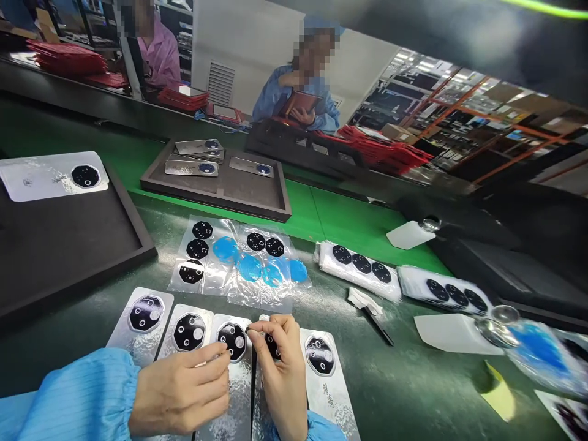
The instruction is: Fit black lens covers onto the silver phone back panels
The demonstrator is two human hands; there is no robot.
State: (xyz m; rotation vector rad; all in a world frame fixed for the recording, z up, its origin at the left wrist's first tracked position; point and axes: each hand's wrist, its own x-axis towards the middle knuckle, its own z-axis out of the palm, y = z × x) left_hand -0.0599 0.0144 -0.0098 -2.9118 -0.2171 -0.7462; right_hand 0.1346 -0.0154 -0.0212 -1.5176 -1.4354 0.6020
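Note:
Several silver phone back covers lie side by side, each with a black octagonal camera plate near its top. My left hand is closed, fingers curled together, over the second and third covers. Its fingertips are at the lower left of the camera plate on the middle cover; whatever they pinch is hidden. My right hand is closed in a pinch of thumb and index finger at that plate's upper right. A tiny dark piece shows at those fingertips, too small to name. This hand partly hides the fourth cover. The rightmost cover lies beside it.
Clear film sheets with black and blue octagonal stickers lie beyond the covers. Dark trays with covers stand behind and left. To the right are sticker stacks, a black pen-like tool and a white scraper-like piece. Two people sit opposite.

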